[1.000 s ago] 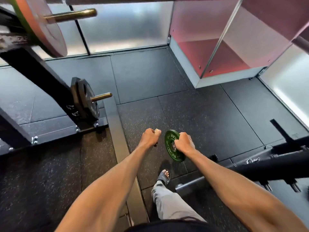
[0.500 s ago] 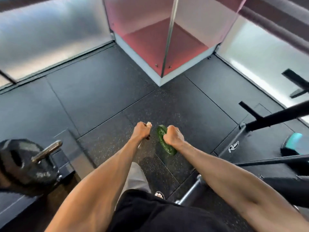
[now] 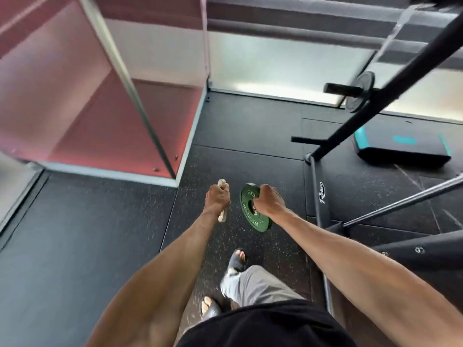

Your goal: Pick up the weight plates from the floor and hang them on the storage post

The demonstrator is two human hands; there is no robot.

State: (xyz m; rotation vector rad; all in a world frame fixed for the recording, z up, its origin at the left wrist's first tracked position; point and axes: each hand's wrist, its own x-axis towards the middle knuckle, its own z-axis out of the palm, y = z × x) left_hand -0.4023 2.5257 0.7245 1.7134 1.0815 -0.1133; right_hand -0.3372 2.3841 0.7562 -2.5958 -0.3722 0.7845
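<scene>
My right hand grips a small green weight plate through its centre hole, held upright above the floor. My left hand is closed around a thin pale plate, seen edge-on, with its ends sticking out above and below the fist. Both hands are side by side at mid-frame. At the upper right a black rack upright carries a black storage post with one black plate hanging on it. A second bare post sticks out lower down.
A pink glass-walled enclosure fills the upper left. The rack's base bar runs along the floor at the right. A black and teal step platform lies behind it. Black rubber floor tiles lie all around my feet.
The view has swung to the right: the plate tree at the left has left the frame and the right-hand rack with its posts has come in. Both hands still carry their plates.
</scene>
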